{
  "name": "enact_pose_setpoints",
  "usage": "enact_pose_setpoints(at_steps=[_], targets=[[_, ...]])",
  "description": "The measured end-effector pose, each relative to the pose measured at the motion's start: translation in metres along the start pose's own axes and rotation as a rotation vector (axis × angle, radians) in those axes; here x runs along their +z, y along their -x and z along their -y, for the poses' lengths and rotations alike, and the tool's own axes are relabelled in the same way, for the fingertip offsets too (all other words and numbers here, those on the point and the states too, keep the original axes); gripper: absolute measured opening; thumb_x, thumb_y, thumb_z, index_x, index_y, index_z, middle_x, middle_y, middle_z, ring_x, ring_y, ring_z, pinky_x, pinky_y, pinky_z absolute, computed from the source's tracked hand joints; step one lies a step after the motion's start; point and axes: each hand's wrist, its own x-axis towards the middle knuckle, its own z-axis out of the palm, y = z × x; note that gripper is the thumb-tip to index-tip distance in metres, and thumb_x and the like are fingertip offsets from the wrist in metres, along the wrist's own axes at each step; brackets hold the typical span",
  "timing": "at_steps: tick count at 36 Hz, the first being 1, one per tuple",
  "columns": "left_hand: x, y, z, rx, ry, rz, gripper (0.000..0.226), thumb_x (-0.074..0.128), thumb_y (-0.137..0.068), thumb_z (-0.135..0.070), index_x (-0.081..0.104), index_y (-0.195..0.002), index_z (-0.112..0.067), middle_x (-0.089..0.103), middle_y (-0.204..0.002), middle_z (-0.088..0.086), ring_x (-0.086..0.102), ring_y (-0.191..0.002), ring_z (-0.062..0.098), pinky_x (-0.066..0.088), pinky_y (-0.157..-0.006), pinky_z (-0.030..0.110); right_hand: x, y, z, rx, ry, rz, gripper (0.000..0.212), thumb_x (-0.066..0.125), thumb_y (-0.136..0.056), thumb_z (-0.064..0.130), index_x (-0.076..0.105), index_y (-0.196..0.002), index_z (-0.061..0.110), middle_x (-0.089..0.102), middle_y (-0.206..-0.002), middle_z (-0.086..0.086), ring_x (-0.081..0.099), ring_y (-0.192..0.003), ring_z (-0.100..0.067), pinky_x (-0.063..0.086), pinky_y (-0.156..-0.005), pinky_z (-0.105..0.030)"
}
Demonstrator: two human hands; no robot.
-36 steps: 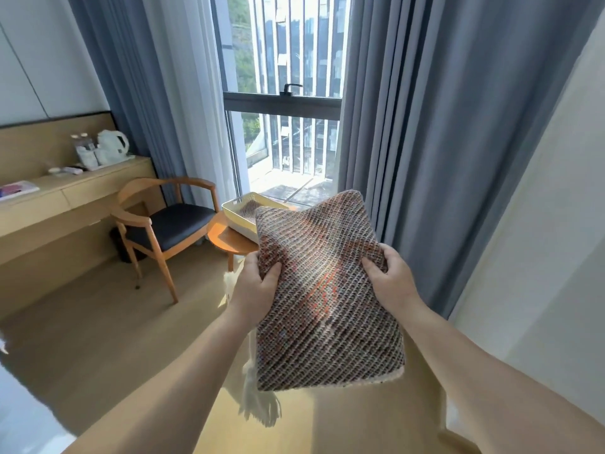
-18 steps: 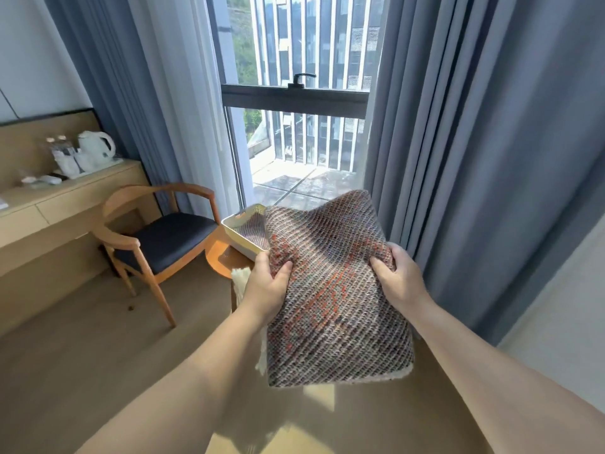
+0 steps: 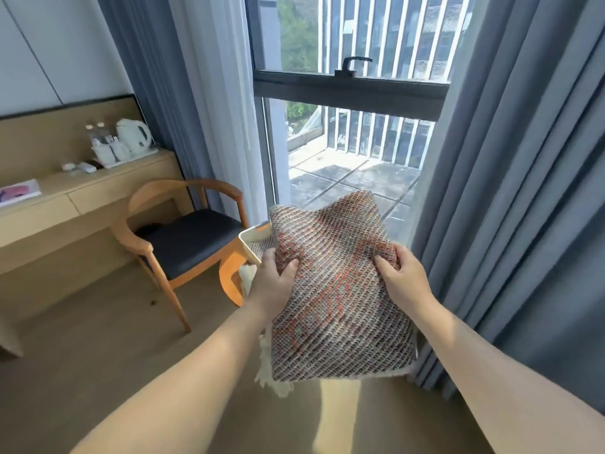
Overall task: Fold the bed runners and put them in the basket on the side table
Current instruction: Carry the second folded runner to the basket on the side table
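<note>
Both hands have a firm grip on the folded bed runner at centre frame: the left hand pinches its left edge with the thumb laid over the top face, and the right hand clasps the right edge the same way, fingers tucked beneath. Held in the air, the runner tilts away from the person, its far corners lifted toward the window. It is a coarse weave of brown, grey and orange, and a cream fringe hangs from its lower left side.

Just behind the runner's left edge, a pale basket sits on a small round side counter; the runner hides most of both. Something woven already lies inside the basket, though I cannot tell what it is.

Left of that stands a wooden armchair with a dark seat. Along the left of the frame runs a long wooden counter carrying a white kettle on a tray. Grey curtains flank the window on either side.
</note>
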Motion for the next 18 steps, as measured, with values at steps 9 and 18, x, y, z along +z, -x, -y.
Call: enact_pose_setpoints(at_steps=[9,18], targets=[[0.029,-0.115,-0.03,-0.024,0.004,-0.109,0.038,0.052,-0.096,-0.029,0.041,-0.13,-0.015,0.056,-0.118,-0.004,0.052,-0.11,0.013,0.039,-0.097,0.029,0.006,-0.156,-0.005,-0.059,-0.009,0.107,0.028,0.058,-0.094,0.025,0.056,-0.122,0.023,0.064,-0.099,0.008,0.061,-0.088,-0.011,0.043,-0.072,-0.025],[0.031,-0.224,-0.019,-0.028,-0.034,-0.15,0.042,0.051,-0.097,-0.029,0.038,-0.133,-0.011,0.053,-0.115,-0.003,0.05,-0.106,0.011,0.037,-0.089,0.025,0.05,-0.271,-0.006,-0.07,-0.012,0.14,0.025,0.059,-0.094,0.02,0.056,-0.119,0.022,0.062,-0.093,0.009,0.056,-0.076,0.002,0.038,-0.058,-0.006]])
